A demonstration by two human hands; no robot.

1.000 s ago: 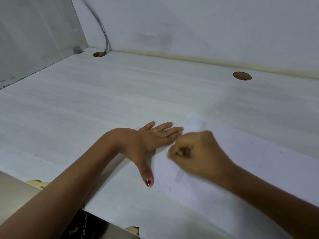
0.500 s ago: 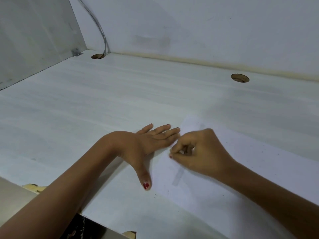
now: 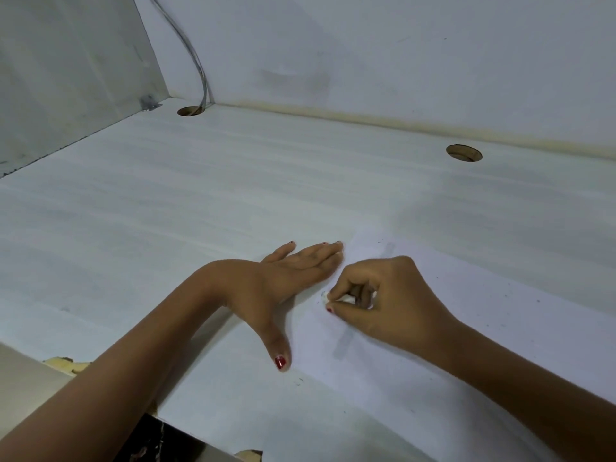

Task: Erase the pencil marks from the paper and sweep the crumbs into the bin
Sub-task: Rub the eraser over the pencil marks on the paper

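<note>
The left hand (image 3: 290,278) is lying flat on the desk (image 3: 200,211), fingers (image 3: 320,258) straight, holding down the left edge of the paper (image 3: 500,315). The sheet is looking thin, light and easily creased, so pinning it close to the rubbing spot seems wise. Just to its right, the right hand (image 3: 383,305) is pinching a small white eraser (image 3: 348,298) and pressing it onto the paper.

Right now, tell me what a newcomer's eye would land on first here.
The hands in the middle: the right hand pinches a small white eraser against the paper, while the left hand lies flat at the sheet's left edge, red thumbnail showing. Behind, a grey cable drops into a round hole at the far left corner of the pale desk.
</note>
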